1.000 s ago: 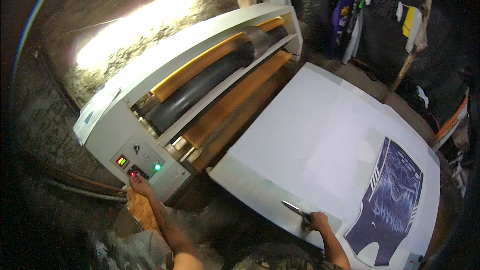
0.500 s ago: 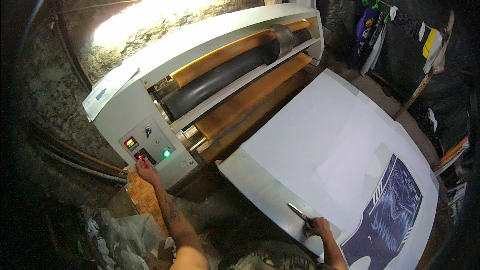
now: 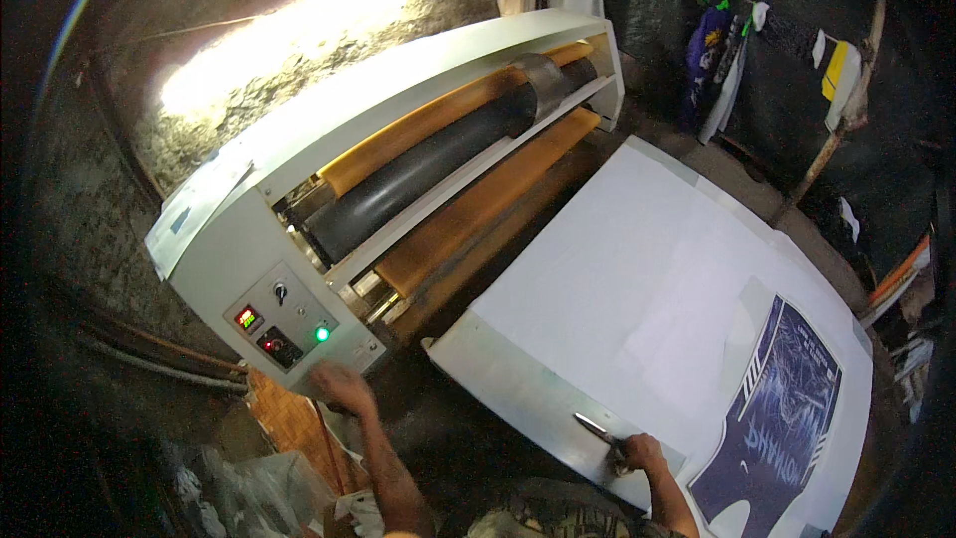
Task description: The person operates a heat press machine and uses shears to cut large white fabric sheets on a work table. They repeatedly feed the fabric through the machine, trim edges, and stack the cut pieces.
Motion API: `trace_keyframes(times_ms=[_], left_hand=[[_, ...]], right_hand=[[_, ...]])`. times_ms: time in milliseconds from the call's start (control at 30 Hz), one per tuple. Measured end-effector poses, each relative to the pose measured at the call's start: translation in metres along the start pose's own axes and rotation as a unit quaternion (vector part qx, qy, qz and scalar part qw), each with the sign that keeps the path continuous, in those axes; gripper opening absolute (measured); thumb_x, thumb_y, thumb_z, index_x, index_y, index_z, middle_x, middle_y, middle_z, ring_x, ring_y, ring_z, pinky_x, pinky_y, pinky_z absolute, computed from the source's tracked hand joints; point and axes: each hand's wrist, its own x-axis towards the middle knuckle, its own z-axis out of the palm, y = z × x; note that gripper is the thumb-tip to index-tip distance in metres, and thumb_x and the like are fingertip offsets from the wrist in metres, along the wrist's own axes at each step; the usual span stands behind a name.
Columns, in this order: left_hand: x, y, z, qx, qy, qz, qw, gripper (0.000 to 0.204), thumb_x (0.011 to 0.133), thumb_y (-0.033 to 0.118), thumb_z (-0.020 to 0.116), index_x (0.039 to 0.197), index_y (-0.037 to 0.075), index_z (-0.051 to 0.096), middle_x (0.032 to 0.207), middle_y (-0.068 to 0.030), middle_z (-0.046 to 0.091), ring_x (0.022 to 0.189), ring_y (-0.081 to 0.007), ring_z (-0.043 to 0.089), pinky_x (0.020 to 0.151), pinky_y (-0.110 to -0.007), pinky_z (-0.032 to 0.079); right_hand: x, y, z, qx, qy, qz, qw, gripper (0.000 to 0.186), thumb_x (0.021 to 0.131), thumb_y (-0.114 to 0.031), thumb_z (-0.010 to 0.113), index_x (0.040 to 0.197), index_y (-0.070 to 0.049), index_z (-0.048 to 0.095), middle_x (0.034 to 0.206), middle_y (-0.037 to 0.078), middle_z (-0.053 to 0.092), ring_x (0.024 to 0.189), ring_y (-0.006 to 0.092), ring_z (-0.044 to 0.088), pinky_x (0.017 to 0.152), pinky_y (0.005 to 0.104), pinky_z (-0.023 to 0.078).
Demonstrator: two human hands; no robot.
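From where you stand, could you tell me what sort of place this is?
Probably a small garment-printing workshop: a roller press, a white table carrying a dark blue printed piece, and clothes hanging behind.

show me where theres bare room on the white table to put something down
The white table is bare between the roller machine and the dark printed sheet. The near right corner is taken: that sheet, plus the right hand holding a slim tool at the edge.
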Motion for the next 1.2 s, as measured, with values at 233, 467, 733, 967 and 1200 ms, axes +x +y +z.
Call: trace_keyframes(times_ms=[233, 467, 733, 967, 1200], left_hand=[[-0.163, 0.133, 0.055, -0.131, -0.455, 0.145, 0.869, 0.039, 0.083, 0.008, 0.064, 0.121, 0.0, 0.053, 0.135, -0.0211, 0.046, 0.128, -0.0418, 0.041, 0.107, -0.05, 0.034], [-0.214, 0.194, 0.079, -0.109, -0.49, 0.368, 0.782, 0.045, 0.091, 0.026, 0.058, 0.128, 0.001, 0.052, 0.142, -0.0199, 0.042, 0.131, -0.037, 0.038, 0.109, -0.05, 0.03], [-0.228, 0.191, 0.082, -0.043, -0.524, 0.371, 0.765, 0.046, 0.094, 0.028, 0.052, 0.131, 0.0, 0.051, 0.146, -0.021, 0.038, 0.137, -0.0351, 0.033, 0.113, -0.048, 0.026], [-0.228, 0.192, 0.082, -0.065, -0.525, 0.361, 0.768, 0.044, 0.096, 0.027, 0.049, 0.13, -0.001, 0.052, 0.145, -0.0212, 0.039, 0.137, -0.035, 0.032, 0.115, -0.047, 0.024], [-0.229, 0.198, 0.079, -0.045, -0.536, 0.364, 0.76, 0.044, 0.096, 0.024, 0.05, 0.13, -0.003, 0.051, 0.144, -0.0221, 0.039, 0.137, -0.0366, 0.031, 0.115, -0.048, 0.023]], right_hand=[[0.003, -0.002, 0.007, 0.061, 0.069, 0.015, 0.996, 0.026, 0.079, -0.034, 0.066, 0.088, -0.01, 0.072, 0.088, 0.014, 0.071, 0.083, 0.0313, 0.07, 0.071, 0.044, 0.056], [-0.006, -0.004, 0.017, 0.127, 0.117, 0.036, 0.984, 0.038, 0.079, -0.05, 0.064, 0.087, -0.014, 0.072, 0.087, 0.017, 0.07, 0.085, 0.037, 0.068, 0.072, 0.0471, 0.055], [-0.018, -0.008, 0.009, 0.19, 0.107, 0.058, 0.974, 0.032, 0.069, -0.032, 0.076, 0.09, -0.009, 0.069, 0.087, 0.017, 0.069, 0.086, 0.0377, 0.066, 0.072, 0.0482, 0.052], [-0.018, -0.007, 0.017, 0.195, 0.118, 0.038, 0.973, 0.038, 0.069, -0.039, 0.073, 0.097, -0.014, 0.069, 0.089, 0.016, 0.069, 0.087, 0.038, 0.066, 0.078, 0.0477, 0.053], [-0.017, -0.004, 0.021, 0.234, 0.099, 0.048, 0.966, 0.039, 0.072, -0.041, 0.072, 0.098, -0.012, 0.068, 0.096, 0.014, 0.069, 0.096, 0.035, 0.065, 0.079, 0.047, 0.052]])
